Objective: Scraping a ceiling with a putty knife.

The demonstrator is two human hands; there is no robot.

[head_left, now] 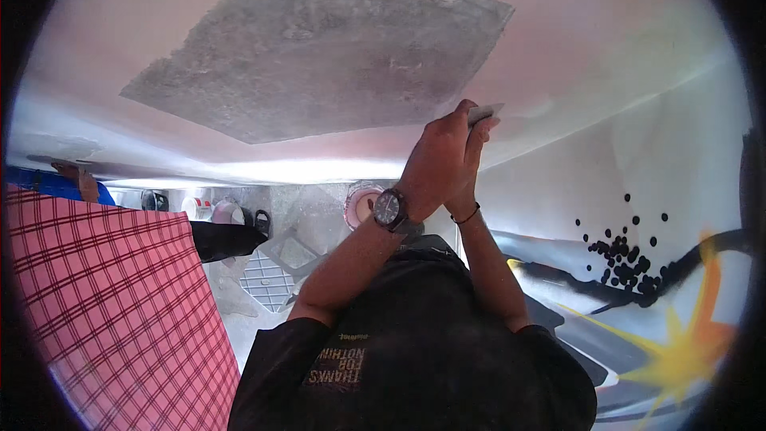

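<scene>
Both my hands are raised together against a pale pinkish surface, just beside the lower right edge of a rough grey patch (335,64). My left hand (435,164), with a dark watch on its wrist, is closed and overlaps the other hand. Partly hidden behind it, my right hand (477,148) has its fingers bent in, and a thin dark band circles that wrist. From between the fingers of both hands sticks a small flat grey piece (485,113) with a pointed end. Its kind is not clear, since the fingers cover most of it.
Another person in a pink checked garment (112,287) stands close at my left, a hand (78,181) near the surface. Below are a bucket (365,203) with a pinkish rim, a grey plastic grid (267,281) and a dark sandal (262,222). A painted wall (630,168) rises at right.
</scene>
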